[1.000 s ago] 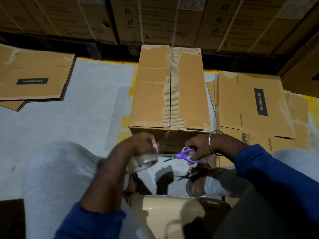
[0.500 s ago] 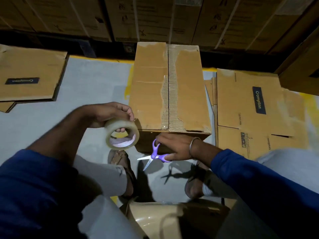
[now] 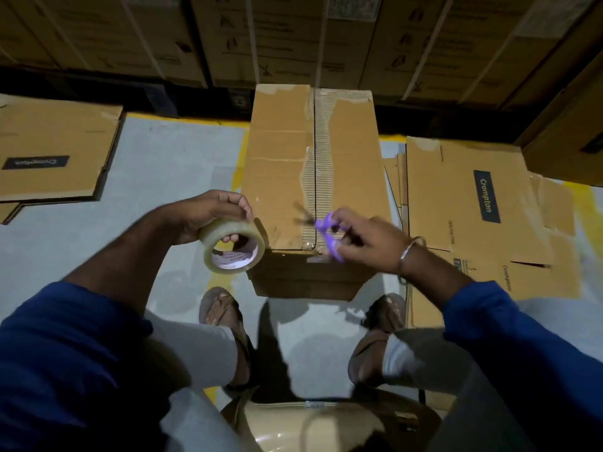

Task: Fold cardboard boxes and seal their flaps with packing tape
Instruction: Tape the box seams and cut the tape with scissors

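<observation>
A folded brown cardboard box stands on the floor in front of me, its top flaps closed along a centre seam with torn, ribbed paper beside it. My left hand grips a roll of clear packing tape just left of the box's near corner. My right hand holds purple-handled scissors over the near end of the seam; the blades are blurred. Whether tape covers the seam I cannot tell.
Flattened cartons lie on the grey floor at the left and right. Stacked cartons form a wall behind the box. My feet in sandals and a tan stool are below me.
My right hand has lifted the scissors from the box's front face up to its top near edge. My left hand with the tape roll has shifted slightly right toward the box corner.
</observation>
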